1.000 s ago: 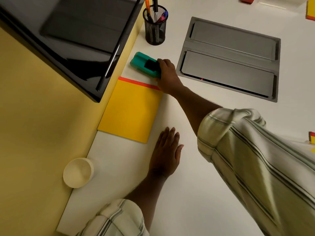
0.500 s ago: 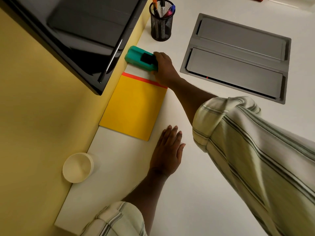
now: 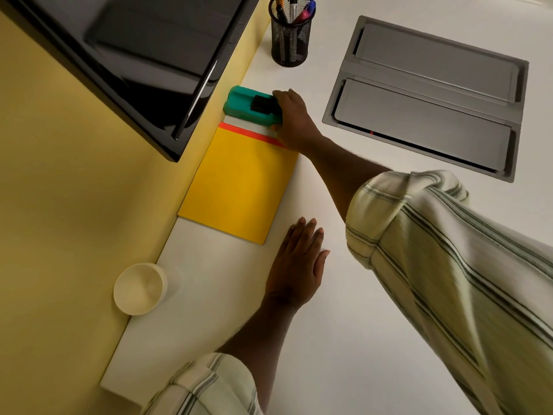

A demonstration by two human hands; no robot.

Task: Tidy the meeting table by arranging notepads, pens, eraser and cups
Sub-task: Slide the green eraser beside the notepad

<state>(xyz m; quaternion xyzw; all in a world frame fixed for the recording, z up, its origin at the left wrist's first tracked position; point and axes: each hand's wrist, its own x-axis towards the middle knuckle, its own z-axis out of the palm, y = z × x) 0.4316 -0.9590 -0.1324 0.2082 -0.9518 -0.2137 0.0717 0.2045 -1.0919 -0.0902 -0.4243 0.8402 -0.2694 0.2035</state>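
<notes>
You are looking down on a white meeting table (image 3: 359, 324) that runs along a yellow wall (image 3: 59, 205) on its left side, with a glossy black screen (image 3: 134, 55) hanging over that wall, up and left of the yellow notepad (image 3: 239, 187). Down and left of the notepad, a cream cup (image 3: 140, 289) stands upright at the table's edge, well apart from it. The notepad lies flat against the wall side, its red strip at the far end. Just beyond that strip sits the green eraser (image 3: 248, 106) with a black block on its top, a thin band of table between the two. Your left hand (image 3: 299, 265) rests flat on the table near the notepad's near right corner, fingers straight and holding nothing. Your right hand (image 3: 294, 118) is over the notepad's far right corner and grips the eraser's right end. Farther beyond the notepad stands a black mesh pen holder (image 3: 289, 40) with pens (image 3: 305, 10); their print is too small to read. Right of the notepad, a grey hatch (image 3: 425, 97) is set into the table, and your striped sleeve (image 3: 449, 265) crosses below it.
</notes>
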